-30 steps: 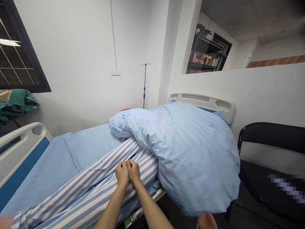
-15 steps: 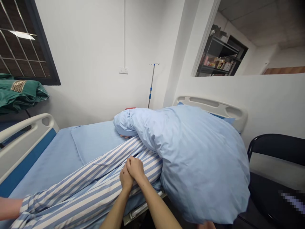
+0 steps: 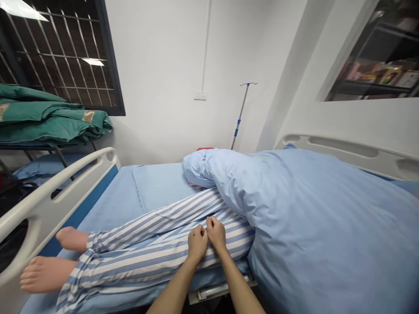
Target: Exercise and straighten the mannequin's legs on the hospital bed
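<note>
A person lies on a hospital bed in blue-and-white striped trousers [image 3: 153, 248], with bare feet [image 3: 46, 274] toward the left. My left hand [image 3: 197, 242] and my right hand [image 3: 216, 233] sit side by side on the trouser legs, fingers curled onto the cloth. The fingertips are hidden beneath the hands. A light blue duvet [image 3: 314, 218] covers the person's upper body, hiding it from view. From under the duvet's far edge, a hand [image 3: 195, 186] barely shows on the blue sheet [image 3: 160, 183].
A white bed end panel [image 3: 42, 209] stands at the feet, and another [image 3: 347, 148] at the far right. A metal bed rail [image 3: 219, 290] runs below my hands. Behind stand an IV pole [image 3: 240, 117], green folded blankets [image 3: 42, 117] and a barred window [image 3: 62, 56].
The view has swung left, bringing the bare feet and more blankets into sight. My hands have moved from one lying over the other to side by side on the trouser legs.
</note>
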A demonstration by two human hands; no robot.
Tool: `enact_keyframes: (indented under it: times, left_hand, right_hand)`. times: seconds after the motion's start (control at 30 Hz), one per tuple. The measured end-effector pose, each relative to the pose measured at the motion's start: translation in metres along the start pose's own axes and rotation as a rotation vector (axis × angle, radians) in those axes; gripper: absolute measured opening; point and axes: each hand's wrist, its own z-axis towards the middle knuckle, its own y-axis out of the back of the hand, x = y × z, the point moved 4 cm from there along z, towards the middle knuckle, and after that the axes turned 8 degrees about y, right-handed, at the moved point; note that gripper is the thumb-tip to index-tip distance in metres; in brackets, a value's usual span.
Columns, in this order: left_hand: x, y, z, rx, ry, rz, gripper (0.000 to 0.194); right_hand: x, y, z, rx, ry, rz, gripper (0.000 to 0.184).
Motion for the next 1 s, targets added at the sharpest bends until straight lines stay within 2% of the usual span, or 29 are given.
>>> enact_keyframes:
  times: [0.07, 0.17, 0.3, 0.37, 0.47, 0.53, 0.63, 0.73, 0.83, 0.93, 1.0]
  left_hand:
    - [0.011, 0.014, -0.001, 0.037, -0.046, -0.016, 0.020]
    - [0.042, 0.053, -0.004, 0.059, -0.071, -0.027, 0.025]
    - [0.111, 0.132, -0.009, 0.037, -0.059, -0.011, 0.027]
    - [0.155, 0.180, -0.012, -0.069, 0.025, 0.037, 0.029]
    - [0.215, 0.241, -0.021, -0.204, 0.177, 0.291, 0.026]
    - [0.236, 0.264, -0.027, -0.224, 0.178, 0.463, 0.022]
    - [0.242, 0.272, -0.034, -0.213, 0.185, 0.603, 0.024]
    - [0.236, 0.269, -0.036, -0.243, 0.265, 0.656, 0.028]
    - [0.232, 0.265, -0.036, -0.237, 0.264, 0.677, 0.032]
    - [0.236, 0.263, -0.035, -0.226, 0.239, 0.687, 0.034]
    - [0.240, 0.263, -0.035, -0.240, 0.231, 0.677, 0.034]
  right_hand:
    - [0.004, 0.001, 0.000, 0.009, 0.014, -0.010, 0.038]
    - [0.006, 0.001, -0.002, 0.014, 0.008, -0.041, 0.038]
    - [0.004, -0.001, -0.004, 0.033, -0.003, -0.078, 0.037]
    - [0.003, -0.002, -0.004, 0.039, 0.000, -0.100, 0.036]
    - [0.001, -0.005, -0.005, 0.054, 0.008, -0.136, 0.036]
    - [0.000, -0.007, -0.006, 0.070, 0.012, -0.155, 0.035]
    - [0.001, -0.008, -0.006, 0.102, 0.013, -0.190, 0.035]
    - [0.004, -0.009, -0.006, 0.152, 0.004, -0.277, 0.034]
    - [0.007, -0.015, -0.006, 0.209, -0.040, -0.396, 0.030]
    - [0.026, -0.041, -0.012, 0.259, -0.023, -0.361, 0.029]
    - [0.060, -0.074, -0.021, 0.294, 0.045, -0.241, 0.032]
